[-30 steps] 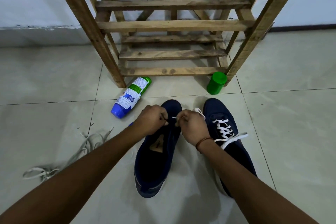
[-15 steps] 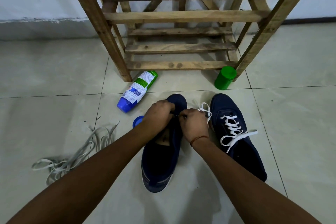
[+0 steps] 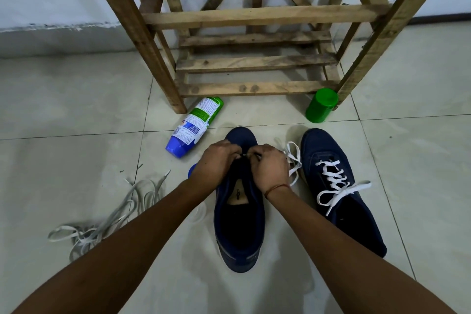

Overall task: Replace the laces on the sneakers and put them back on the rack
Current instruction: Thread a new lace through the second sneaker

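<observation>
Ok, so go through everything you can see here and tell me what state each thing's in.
Sneaker under the hands: unlaced, lacing just starting at the front eyelets.
Other sneaker: laced, bow tied.
New lace: pinched by left hand and right hand.
Old laces: loose heap on the floor.
Spray can: lying on its side.
Green cylinder: upright by the rack leg.
Rack: upright, no sneakers on visible slats.

Tiled floor point(image 3: 63, 109): wooden rack point(image 3: 254, 16) at top centre; spray can point(image 3: 195, 126) on its side and upright green cap point(image 3: 321, 105) before it; unlaced sneaker point(image 3: 239, 232) at centre, laced sneaker point(image 3: 356, 216) to its right; loose laces point(image 3: 114, 219) at lower left.
</observation>
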